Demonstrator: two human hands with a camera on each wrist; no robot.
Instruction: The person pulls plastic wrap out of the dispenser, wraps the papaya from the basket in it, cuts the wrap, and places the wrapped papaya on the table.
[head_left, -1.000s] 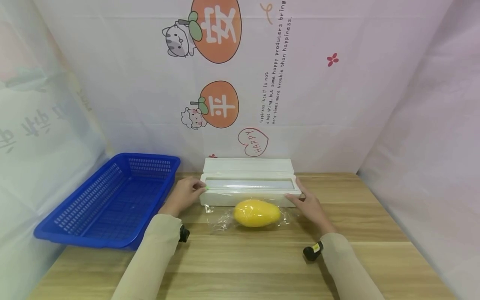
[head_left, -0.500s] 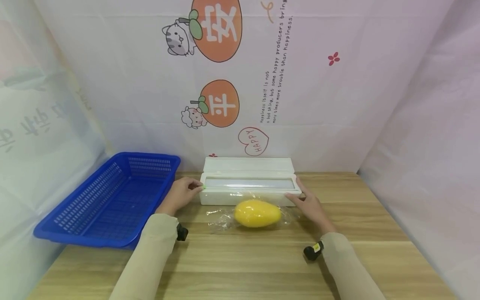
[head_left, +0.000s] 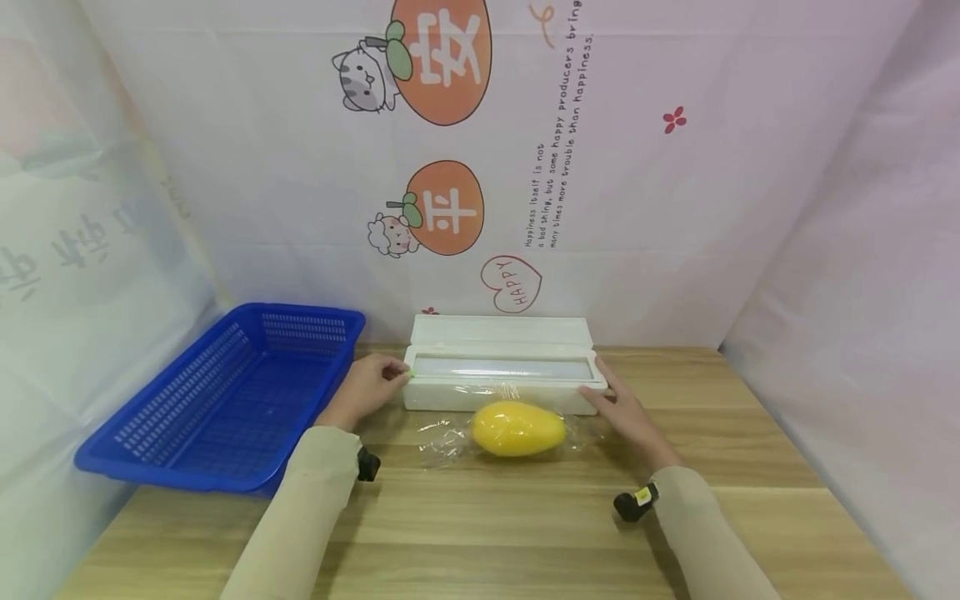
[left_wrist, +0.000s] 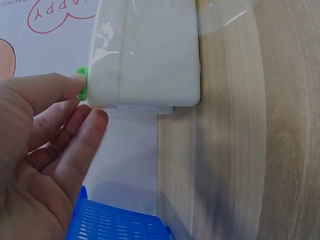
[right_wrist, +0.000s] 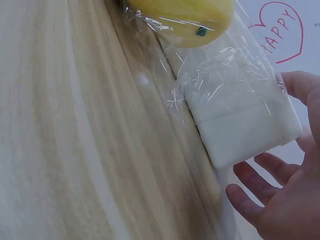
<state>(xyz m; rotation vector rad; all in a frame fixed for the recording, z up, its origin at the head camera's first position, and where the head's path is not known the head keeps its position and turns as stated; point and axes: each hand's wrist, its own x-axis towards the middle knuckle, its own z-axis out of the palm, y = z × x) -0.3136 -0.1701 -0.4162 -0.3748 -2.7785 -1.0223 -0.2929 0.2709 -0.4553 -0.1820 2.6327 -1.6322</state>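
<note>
A white cling film dispenser (head_left: 502, 395) lies lengthwise on the table, its lid (head_left: 502, 331) raised at the back. My left hand (head_left: 369, 389) is at its left end, thumb and finger pinching a small green slide cutter (left_wrist: 82, 84) at the edge. At the other end, my right hand (head_left: 626, 415) holds the dispenser with the thumb on its upper front edge and fingers around the end. In front of the dispenser lies a yellow mango-shaped fruit (head_left: 517, 429), covered by clear film (right_wrist: 227, 75) that reaches over the dispenser's front.
A blue perforated plastic basket (head_left: 180, 483) stands on the left of the wooden table (head_left: 480, 525). Behind the dispenser rises a white printed cloth (head_left: 615, 250), and similar cloth hangs at both sides.
My left hand has shifted slightly left with the slide cutter, to the dispenser's very end. The head view has swung a little. My right hand, the dispenser and the fruit stay in place.
</note>
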